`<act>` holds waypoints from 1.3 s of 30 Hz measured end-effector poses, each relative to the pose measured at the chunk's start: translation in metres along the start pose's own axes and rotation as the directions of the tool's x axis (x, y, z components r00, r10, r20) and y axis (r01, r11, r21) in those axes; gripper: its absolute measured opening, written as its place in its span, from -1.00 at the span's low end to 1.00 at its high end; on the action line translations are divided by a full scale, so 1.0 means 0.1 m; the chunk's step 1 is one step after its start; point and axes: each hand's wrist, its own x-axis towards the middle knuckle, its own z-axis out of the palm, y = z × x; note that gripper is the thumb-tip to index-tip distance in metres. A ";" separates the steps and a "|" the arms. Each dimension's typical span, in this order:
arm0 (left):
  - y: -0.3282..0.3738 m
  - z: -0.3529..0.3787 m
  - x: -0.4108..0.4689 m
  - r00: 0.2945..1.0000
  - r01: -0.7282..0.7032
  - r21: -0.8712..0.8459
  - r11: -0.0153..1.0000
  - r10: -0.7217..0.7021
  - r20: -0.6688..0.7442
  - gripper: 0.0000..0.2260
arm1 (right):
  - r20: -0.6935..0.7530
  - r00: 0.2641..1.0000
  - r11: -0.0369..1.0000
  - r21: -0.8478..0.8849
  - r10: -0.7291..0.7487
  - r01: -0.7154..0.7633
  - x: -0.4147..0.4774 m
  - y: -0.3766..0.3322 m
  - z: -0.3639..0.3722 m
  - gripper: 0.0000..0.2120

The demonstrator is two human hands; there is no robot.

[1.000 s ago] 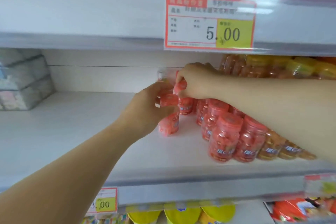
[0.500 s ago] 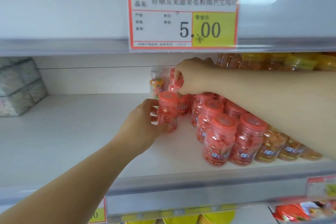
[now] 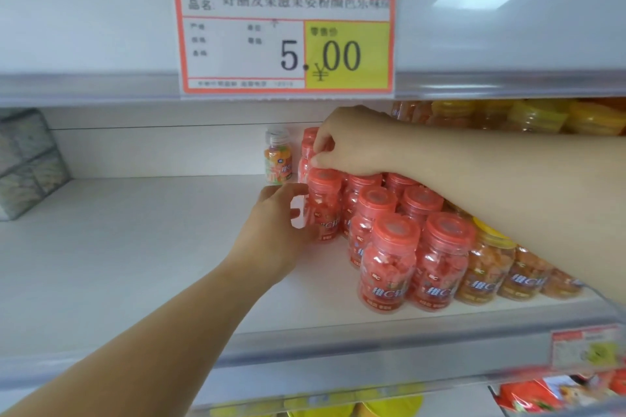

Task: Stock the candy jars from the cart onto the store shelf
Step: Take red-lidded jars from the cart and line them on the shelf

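The left hand curls its fingers and thumb round the body of a red-lidded jar, which stands on the shelf at the hand's two o'clock. The right hand, reaching in from three o'clock, pinches a second red jar at the first jar's twelve o'clock, just behind it. The front jar hides its base, so I cannot tell whether it stands on the shelf or on another lid.

At four o'clock from the held jars, a block of red jars stands in tight rows, lids up, reaching the shelf's front edge. Orange jars with yellow lids stand against the block at its three o'clock, partly under the right forearm. A small clear-capped jar stands alone by the back wall, at eleven o'clock from the left hand.

The stocking looks well under way. Several rows are placed, and the two held jars seem to be joining the block's nine o'clock edge. White shelf surface shows from there across to the grey packs, so there is room for more. The cart is out of view, so I cannot tell how many jars are left.
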 end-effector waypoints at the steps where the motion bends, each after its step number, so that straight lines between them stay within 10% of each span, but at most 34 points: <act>1: 0.00 0.00 0.00 1.000 0.001 0.005 1.000 -0.001 -0.001 -0.51 | -0.015 1.000 1.000 -0.012 -0.021 0.021 0.00 0.03 0.02 -0.80; 15: 0.07 -0.10 -0.16 1.000 -0.023 0.100 0.995 0.023 0.006 -0.41 | -0.031 0.996 0.993 -0.086 -0.086 0.083 -0.31 -0.14 -0.01 -0.66; 25: -0.28 -0.87 -1.62 0.879 -0.467 0.327 0.821 0.470 0.075 -0.82 | -0.350 0.845 0.898 0.022 -0.405 0.439 -1.43 -1.04 0.36 -0.80; 32: -1.39 -1.24 -2.78 0.961 -0.182 0.436 0.881 0.065 0.270 -0.82 | -0.149 0.921 0.802 0.455 -0.359 0.386 -2.43 -1.95 1.36 -0.87; 39: -2.92 -1.22 -3.68 0.823 0.262 0.534 0.804 -0.475 0.312 -0.76 | 0.385 0.879 0.873 0.483 -0.281 0.068 -3.04 -2.62 2.97 -0.89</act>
